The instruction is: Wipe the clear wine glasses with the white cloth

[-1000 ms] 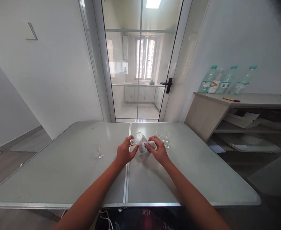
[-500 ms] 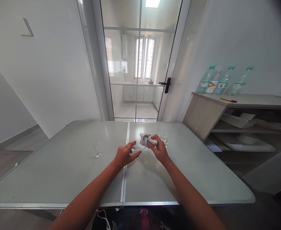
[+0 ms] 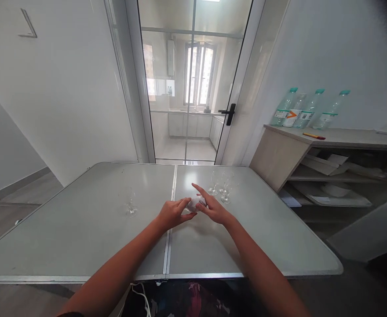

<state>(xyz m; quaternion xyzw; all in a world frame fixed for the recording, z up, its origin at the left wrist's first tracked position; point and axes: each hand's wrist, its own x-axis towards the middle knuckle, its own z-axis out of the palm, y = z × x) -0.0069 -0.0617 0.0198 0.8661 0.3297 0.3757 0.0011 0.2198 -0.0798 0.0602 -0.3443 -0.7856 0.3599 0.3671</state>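
Above the middle of the table, close to its seam, my left hand (image 3: 173,213) grips a clear stemmed glass between thumb and fingers; the glass is hard to see and largely covered. A whitish cloth (image 3: 196,204) is bunched at the glass, and seems to sit partly inside its bowl. My right hand (image 3: 216,209) presses the cloth with its thumb, one finger stretched out toward the far side. Three clear stemmed glasses (image 3: 225,199) stand upright just beyond my right hand. Another stemmed glass (image 3: 132,210) stands alone, left of my left hand.
The grey-green table (image 3: 88,237) has a metal seam and edge. Behind it is a glass door (image 3: 202,141) with a black handle (image 3: 229,114). At the right, a wooden shelf unit (image 3: 275,158) carries several plastic bottles (image 3: 307,110) and a yellow-red pen-like object (image 3: 314,136).
My right hand has brought the cloth leftward and down against the glass, its fingers now stretched over it. My left hand has stayed around the glass. The view has shifted slightly.
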